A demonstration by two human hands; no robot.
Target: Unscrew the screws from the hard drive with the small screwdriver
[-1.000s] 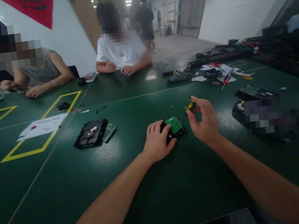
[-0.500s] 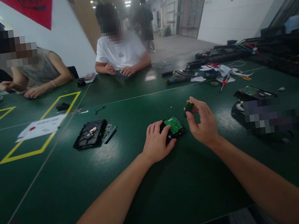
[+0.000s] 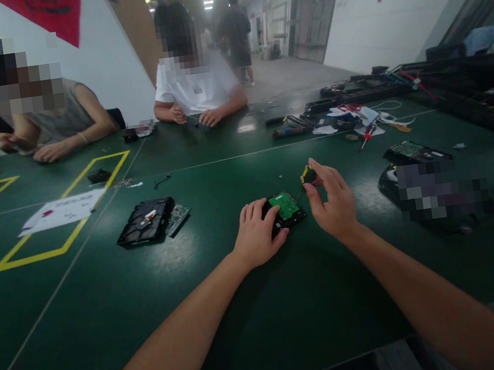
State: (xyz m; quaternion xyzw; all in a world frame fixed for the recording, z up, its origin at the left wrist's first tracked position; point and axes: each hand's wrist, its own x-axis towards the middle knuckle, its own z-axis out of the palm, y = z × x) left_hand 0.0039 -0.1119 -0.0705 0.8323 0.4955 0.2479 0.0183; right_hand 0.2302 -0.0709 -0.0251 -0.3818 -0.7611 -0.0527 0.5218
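Observation:
A small black hard drive (image 3: 287, 211) with a green circuit board on top lies on the green table (image 3: 256, 323). My left hand (image 3: 257, 236) rests on its left side and grips it, fingers curled over the edge. My right hand (image 3: 334, 202) is just right of the drive, fingers pinched round a small screwdriver (image 3: 307, 175) with a yellow and black handle. The screwdriver's thin shaft slants down to the drive's right edge.
A second opened hard drive (image 3: 145, 221) with a loose circuit board (image 3: 177, 216) lies to the left, by a yellow-taped rectangle and a paper sheet (image 3: 61, 210). Tools and cables (image 3: 347, 117) clutter the far right. Two people sit across the table, hands resting on it.
My right hand has turned the screwdriver a little between its fingers; the handle's yellow side hid, then showed again. The left hand stays on the drive. The view has shifted slightly.

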